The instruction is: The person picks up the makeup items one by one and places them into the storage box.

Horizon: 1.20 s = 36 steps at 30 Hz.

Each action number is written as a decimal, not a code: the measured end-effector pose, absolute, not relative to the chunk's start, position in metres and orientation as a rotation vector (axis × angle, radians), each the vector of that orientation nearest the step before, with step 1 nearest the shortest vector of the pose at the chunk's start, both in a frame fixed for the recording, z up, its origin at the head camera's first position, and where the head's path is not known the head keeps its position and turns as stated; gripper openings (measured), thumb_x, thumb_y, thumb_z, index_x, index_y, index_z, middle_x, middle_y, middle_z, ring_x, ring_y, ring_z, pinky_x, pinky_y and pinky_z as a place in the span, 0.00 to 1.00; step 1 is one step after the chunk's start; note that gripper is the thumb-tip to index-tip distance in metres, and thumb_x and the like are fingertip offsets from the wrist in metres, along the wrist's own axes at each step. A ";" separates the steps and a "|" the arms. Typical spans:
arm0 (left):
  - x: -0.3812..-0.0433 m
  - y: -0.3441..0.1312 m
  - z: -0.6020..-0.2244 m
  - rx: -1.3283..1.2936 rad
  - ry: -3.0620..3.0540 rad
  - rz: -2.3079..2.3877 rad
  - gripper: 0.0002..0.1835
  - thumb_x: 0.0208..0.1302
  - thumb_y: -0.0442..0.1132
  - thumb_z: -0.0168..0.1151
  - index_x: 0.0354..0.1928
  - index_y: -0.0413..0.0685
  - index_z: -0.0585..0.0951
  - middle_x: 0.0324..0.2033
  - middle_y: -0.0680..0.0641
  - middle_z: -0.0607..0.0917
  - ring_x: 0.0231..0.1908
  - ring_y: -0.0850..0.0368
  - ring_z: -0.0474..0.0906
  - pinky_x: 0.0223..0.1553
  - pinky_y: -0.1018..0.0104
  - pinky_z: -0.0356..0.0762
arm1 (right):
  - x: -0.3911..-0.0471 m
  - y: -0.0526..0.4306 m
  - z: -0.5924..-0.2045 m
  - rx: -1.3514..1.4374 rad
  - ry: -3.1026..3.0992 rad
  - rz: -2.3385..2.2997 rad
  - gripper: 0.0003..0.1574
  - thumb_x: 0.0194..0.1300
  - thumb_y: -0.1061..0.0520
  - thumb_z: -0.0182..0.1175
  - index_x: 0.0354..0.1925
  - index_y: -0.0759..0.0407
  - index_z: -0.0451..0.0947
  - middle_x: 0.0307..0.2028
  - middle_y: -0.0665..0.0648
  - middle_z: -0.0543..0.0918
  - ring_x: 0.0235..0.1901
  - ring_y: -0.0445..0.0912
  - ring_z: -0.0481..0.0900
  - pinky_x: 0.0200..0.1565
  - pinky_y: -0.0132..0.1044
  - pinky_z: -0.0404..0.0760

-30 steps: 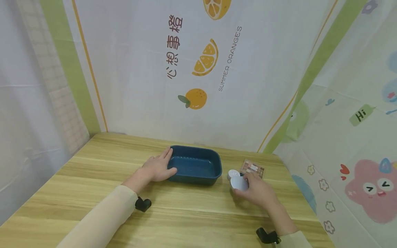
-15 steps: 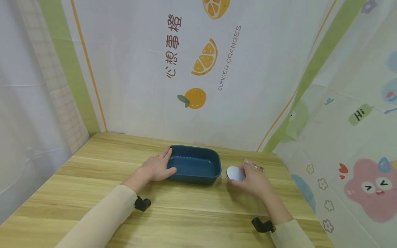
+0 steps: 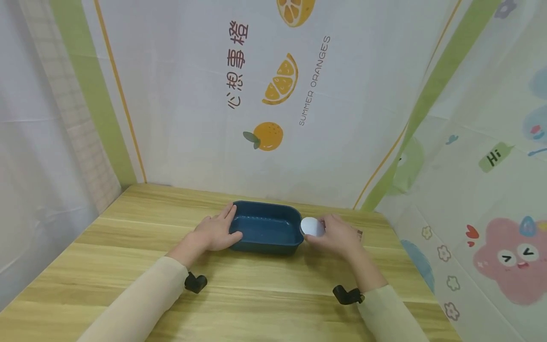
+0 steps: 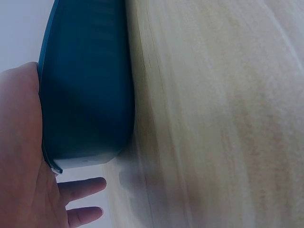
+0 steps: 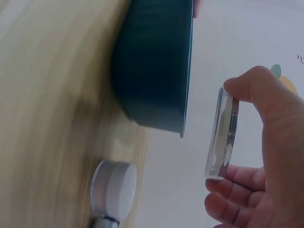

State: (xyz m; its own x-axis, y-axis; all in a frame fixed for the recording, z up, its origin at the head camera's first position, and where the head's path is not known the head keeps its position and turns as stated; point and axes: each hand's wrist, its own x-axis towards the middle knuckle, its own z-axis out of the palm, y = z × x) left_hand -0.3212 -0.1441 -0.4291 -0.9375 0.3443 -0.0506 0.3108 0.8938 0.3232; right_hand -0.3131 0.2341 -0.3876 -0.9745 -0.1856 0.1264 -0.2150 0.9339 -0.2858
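Note:
My right hand (image 3: 337, 235) pinches a round compact case (image 3: 312, 226) by its edge, thumb on one side and fingers on the other. Flat and pale on top with a clear rim, it overlaps the right end of a dark blue rectangular basin (image 3: 265, 248) in the head view. In the right wrist view the compact case (image 5: 222, 135) stands apart from the basin (image 5: 152, 61), above the rim. My left hand (image 3: 218, 232) rests over the basin's left end, fingers fairly straight along the rim and thumb over the near corner.
A small white lidded jar (image 5: 116, 190) stands on the table beside the basin, with a dark shiny piece (image 5: 103, 222) next to it. One corner of a brown checkered palette (image 3: 360, 234) shows behind my right hand. Curtains border the wooden table (image 3: 265, 294).
My right hand has carried the compact case left and away from me, from over the white jar to the basin's right rim. My left hand and the basin stay put.

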 end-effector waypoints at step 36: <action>-0.321 -0.144 -0.433 0.510 2.962 0.525 0.52 0.80 0.61 0.50 0.90 0.39 0.43 0.90 0.37 0.42 0.79 0.23 0.65 0.81 0.24 0.53 | -0.340 0.169 -0.399 0.410 -2.996 0.463 0.47 0.60 0.30 0.75 0.65 0.59 0.81 0.61 0.61 0.82 0.48 0.54 0.85 0.50 0.52 0.88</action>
